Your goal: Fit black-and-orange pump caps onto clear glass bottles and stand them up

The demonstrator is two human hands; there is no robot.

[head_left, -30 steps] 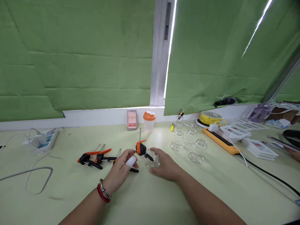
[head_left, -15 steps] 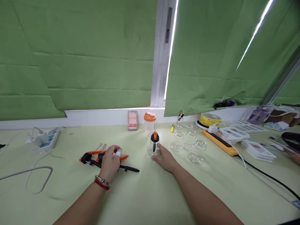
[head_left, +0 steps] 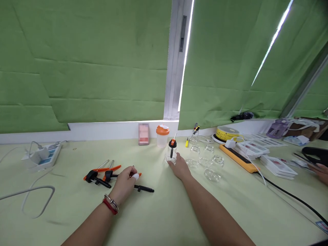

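Note:
My right hand (head_left: pixel 180 167) is closed around the lower part of a clear glass bottle (head_left: pixel 169 154) with a wide base. A black and orange top (head_left: pixel 173 142) with a thin metal spout sits on the bottle, leaning slightly right. My left hand (head_left: pixel 124 182) pinches a small white piece (head_left: pixel 135 176) whose kind I cannot make out. Beneath and beside that hand lie black and orange tops with metal spouts (head_left: pixel 96 178), partly hidden by it. The black rod of one (head_left: pixel 145 188) sticks out to its right.
Several clear glass bottles (head_left: pixel 212 173) stand right of my right hand. Behind are an orange-lidded cup (head_left: pixel 162 138) and a small yellow item (head_left: pixel 187 142). An orange power strip (head_left: pixel 238 159) and stacked white cards (head_left: pixel 278 167) lie rightward. Another person's hand (head_left: pixel 320 173) shows at the right edge.
My left hand has moved right with the small white piece, uncovering more of the tops on its left. The bottle has shifted slightly right, and its top leans more.

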